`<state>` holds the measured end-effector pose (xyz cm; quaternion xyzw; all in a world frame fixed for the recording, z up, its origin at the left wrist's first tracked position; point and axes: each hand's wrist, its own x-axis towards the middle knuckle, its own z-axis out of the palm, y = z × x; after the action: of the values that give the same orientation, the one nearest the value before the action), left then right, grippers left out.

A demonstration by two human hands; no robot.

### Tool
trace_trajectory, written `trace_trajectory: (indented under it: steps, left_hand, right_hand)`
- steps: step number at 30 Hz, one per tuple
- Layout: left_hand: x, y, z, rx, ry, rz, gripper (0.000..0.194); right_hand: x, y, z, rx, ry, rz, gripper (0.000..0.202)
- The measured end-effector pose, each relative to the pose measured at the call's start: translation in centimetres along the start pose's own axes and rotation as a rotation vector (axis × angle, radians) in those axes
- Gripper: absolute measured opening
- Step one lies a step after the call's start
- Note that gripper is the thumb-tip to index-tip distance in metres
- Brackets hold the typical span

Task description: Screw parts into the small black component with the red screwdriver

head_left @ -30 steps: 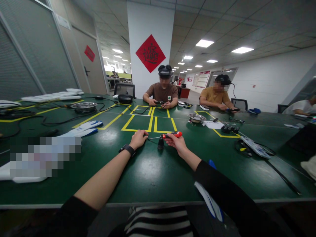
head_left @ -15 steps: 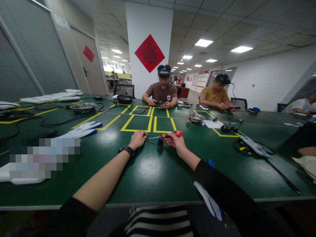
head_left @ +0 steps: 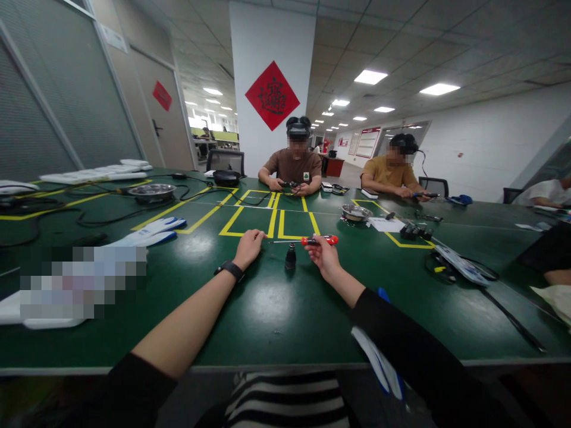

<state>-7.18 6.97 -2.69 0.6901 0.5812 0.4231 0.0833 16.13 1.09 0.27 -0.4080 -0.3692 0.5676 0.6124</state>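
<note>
The right hand (head_left: 325, 258) held a screwdriver (head_left: 306, 241) with a red and black handle, its fingers closed around this handle. The thin shaft lay almost level and pointed to nine o'clock, towards the left hand (head_left: 250, 246). The fingers of the left hand were bent and close together; whether they pinched something small, I could not tell. The tip of the shaft was just beside these fingers, but a touch could not be made out. A dark watch (head_left: 229, 270) was on the left wrist.

Between the two hands, a black cone-shaped piece (head_left: 290, 257) stood upright on the green table (head_left: 263, 333), its narrow end up. From this piece, the right hand was at three o'clock and the left hand between nine and ten.

Seen from the seated wearer, a metal bowl (head_left: 357, 212) stood at one o'clock, near a white paper (head_left: 384, 225). A white power strip (head_left: 461, 266) lay at two o'clock. At twelve o'clock, across the table, a co-worker in a brown shirt (head_left: 294, 164) held a dark object in both hands.
</note>
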Motion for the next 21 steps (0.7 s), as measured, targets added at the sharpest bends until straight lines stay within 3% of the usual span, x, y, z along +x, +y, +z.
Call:
trace_trajectory:
  steps: [2,6,14,21]
  left_hand:
    - [0.0,0.4,-0.3,-0.064,0.016,0.036,0.040]
    - [-0.3,1.3,-0.7,-0.107,-0.064,0.109,0.044]
    - [-1.1,2.4,-1.9,0.141,-0.030,0.079,0.062]
    - [-1.2,2.6,-1.5,0.053,-0.078,0.083,0.066]
  right_hand:
    - [0.1,0.0,-0.1,0.037,0.010,0.013,0.026]
    - [0.3,-0.1,-0.2,0.083,0.028,0.008,0.025]
    - [0.4,-0.3,-0.2,0.123,0.061,-0.011,0.023]
    - [0.5,-0.2,-0.2,0.143,0.078,-0.029,0.023]
